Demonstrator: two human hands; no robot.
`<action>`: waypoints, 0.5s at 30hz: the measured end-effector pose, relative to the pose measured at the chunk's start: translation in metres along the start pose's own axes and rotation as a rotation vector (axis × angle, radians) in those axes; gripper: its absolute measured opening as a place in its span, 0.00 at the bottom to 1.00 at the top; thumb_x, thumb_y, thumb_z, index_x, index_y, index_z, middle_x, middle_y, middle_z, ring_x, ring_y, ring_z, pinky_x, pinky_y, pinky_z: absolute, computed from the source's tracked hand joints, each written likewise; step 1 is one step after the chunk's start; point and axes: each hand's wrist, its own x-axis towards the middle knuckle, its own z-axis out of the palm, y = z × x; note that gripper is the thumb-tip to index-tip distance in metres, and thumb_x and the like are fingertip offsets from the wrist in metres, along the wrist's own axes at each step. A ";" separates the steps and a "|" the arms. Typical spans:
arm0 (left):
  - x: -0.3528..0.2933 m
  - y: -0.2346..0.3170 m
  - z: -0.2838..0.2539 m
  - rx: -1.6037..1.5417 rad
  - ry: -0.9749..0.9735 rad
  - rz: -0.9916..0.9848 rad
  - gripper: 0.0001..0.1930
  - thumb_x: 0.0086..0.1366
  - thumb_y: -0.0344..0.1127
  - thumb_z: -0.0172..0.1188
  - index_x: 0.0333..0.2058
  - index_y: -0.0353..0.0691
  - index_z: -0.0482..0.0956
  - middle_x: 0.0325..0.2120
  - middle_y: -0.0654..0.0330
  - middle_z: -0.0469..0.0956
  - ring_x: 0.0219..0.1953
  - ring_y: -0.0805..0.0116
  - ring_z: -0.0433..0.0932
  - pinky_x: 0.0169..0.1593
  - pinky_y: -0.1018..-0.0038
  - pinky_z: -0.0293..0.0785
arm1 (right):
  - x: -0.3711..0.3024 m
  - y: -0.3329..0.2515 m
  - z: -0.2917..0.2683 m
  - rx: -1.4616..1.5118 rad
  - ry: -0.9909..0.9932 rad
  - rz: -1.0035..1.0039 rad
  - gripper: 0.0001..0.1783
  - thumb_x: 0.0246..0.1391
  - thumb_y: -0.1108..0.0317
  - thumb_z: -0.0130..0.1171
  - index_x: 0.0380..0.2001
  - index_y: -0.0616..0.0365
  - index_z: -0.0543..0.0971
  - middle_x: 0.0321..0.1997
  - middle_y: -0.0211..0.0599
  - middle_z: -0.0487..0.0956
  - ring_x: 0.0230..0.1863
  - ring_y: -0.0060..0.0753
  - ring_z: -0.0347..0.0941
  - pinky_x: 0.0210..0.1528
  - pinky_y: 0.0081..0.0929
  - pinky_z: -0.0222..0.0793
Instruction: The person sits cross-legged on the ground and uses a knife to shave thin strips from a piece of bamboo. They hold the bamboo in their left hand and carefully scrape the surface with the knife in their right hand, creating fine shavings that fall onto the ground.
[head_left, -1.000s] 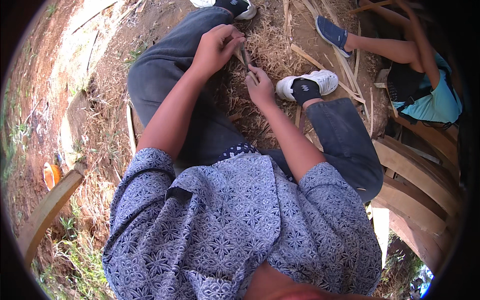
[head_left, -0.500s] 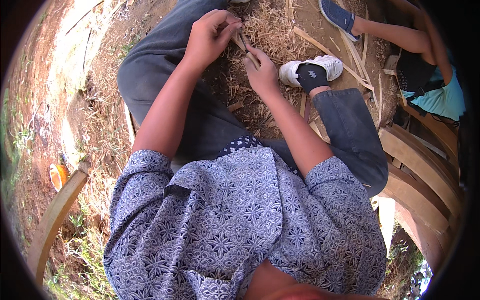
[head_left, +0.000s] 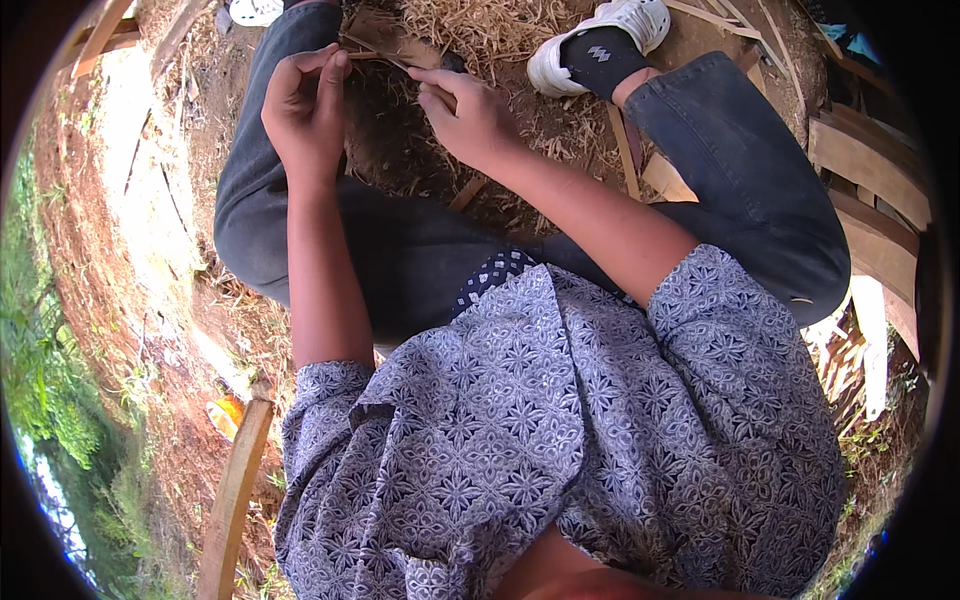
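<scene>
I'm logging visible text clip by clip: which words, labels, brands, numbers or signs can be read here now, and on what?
None can be read.
Sock: pale diamond-shaped marks, no letters.
Shirt: flower-like pattern, no lettering.
Orange thing: too small and blurred to tell.
Thin pieces between the left hand and right hand: too small to tell.

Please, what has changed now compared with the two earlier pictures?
The view has turned. In the picture, the left hand and the right hand are further left, now nearly level. The other person's blue shoe has gone out of view. The right hand's handle no longer shows clearly. Stayed: the left hand pinches a thin strip; the right leg is bent.
</scene>
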 end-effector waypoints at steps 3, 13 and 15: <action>-0.003 0.009 -0.003 0.018 -0.004 -0.003 0.04 0.67 0.22 0.63 0.39 0.31 0.80 0.35 0.58 0.83 0.38 0.77 0.82 0.44 0.81 0.77 | -0.004 0.004 0.002 0.027 0.023 -0.063 0.18 0.62 0.65 0.58 0.54 0.48 0.82 0.41 0.42 0.85 0.42 0.43 0.82 0.45 0.35 0.76; 0.000 0.015 0.005 0.056 -0.011 -0.024 0.03 0.68 0.21 0.61 0.40 0.30 0.78 0.33 0.57 0.83 0.37 0.74 0.82 0.46 0.78 0.80 | -0.005 0.014 -0.002 0.004 0.008 0.060 0.17 0.63 0.63 0.57 0.54 0.48 0.81 0.39 0.40 0.84 0.37 0.40 0.82 0.40 0.35 0.75; 0.000 0.018 0.005 0.059 -0.010 -0.018 0.03 0.68 0.21 0.61 0.40 0.30 0.78 0.33 0.56 0.83 0.37 0.74 0.83 0.46 0.77 0.80 | -0.003 0.005 -0.002 0.092 0.040 -0.005 0.17 0.63 0.64 0.57 0.54 0.49 0.82 0.37 0.40 0.84 0.35 0.38 0.81 0.39 0.35 0.75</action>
